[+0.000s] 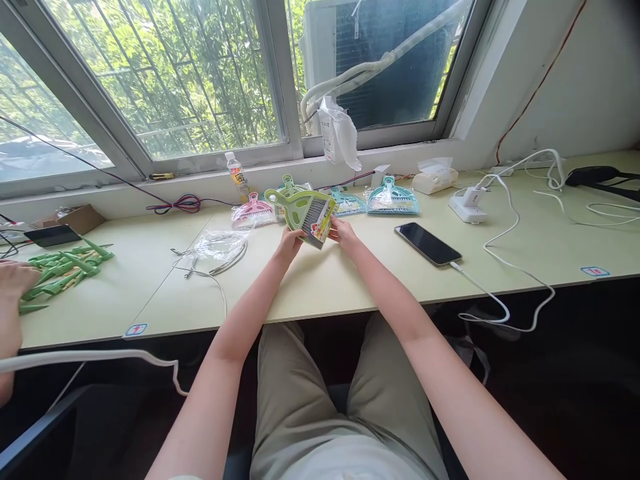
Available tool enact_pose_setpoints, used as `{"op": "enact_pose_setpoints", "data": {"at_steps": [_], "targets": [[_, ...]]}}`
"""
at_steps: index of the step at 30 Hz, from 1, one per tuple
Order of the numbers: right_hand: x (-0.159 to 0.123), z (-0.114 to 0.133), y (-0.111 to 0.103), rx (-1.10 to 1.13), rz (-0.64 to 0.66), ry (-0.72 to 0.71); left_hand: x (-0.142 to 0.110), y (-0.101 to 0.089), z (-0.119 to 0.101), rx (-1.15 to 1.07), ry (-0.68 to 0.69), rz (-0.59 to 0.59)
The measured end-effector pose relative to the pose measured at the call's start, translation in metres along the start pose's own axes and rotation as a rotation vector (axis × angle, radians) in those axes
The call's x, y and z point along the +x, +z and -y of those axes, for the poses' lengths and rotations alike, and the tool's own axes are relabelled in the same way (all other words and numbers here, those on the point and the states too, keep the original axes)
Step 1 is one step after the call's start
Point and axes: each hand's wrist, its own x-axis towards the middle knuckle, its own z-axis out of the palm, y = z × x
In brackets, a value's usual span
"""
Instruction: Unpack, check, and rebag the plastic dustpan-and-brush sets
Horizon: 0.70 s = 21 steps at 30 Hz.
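Both hands hold a green mini dustpan and brush set (310,215), tilted above the table, with grey bristles and a colourful label on its right part. My left hand (290,244) grips its lower left edge. On the right edge, by the label, my right hand (341,230) is closed, some fingers hidden behind the set. Behind it lie more such sets: a pink one (253,211), another green one (289,187), and two blue ones, the right blue set (393,199) lying nearest the phone.
A black phone (428,244) with a white cable lies at right, near a power strip (468,205) and tissue pack (435,179). A bottle (237,175) stands by the window. Left are a bagged cable (220,250), green pointed pieces (70,270) and another person's hand (17,280).
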Motion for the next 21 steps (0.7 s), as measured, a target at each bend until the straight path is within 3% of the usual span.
{"op": "enact_pose_setpoints", "data": {"at_steps": [6,8,11,13,15,21], "targets": [[0.003,0.023,-0.021,0.152,-0.272,-0.014,0.000,-0.001,-0.001,0.004,0.000,-0.017],[0.000,0.033,-0.025,0.238,-0.211,-0.071,-0.001,0.000,-0.001,0.005,-0.008,-0.020],[-0.008,0.043,-0.022,0.242,0.029,-0.155,-0.003,0.001,-0.002,-0.002,-0.027,-0.021],[-0.013,0.042,-0.015,0.125,0.162,-0.182,-0.003,0.001,-0.004,-0.013,-0.041,-0.014],[-0.014,0.036,-0.007,-0.044,0.185,-0.208,-0.004,0.002,-0.005,-0.041,-0.056,-0.003],[-0.006,0.015,0.001,-0.490,-0.138,-0.392,-0.006,0.005,-0.006,-0.081,-0.076,-0.003]]}}
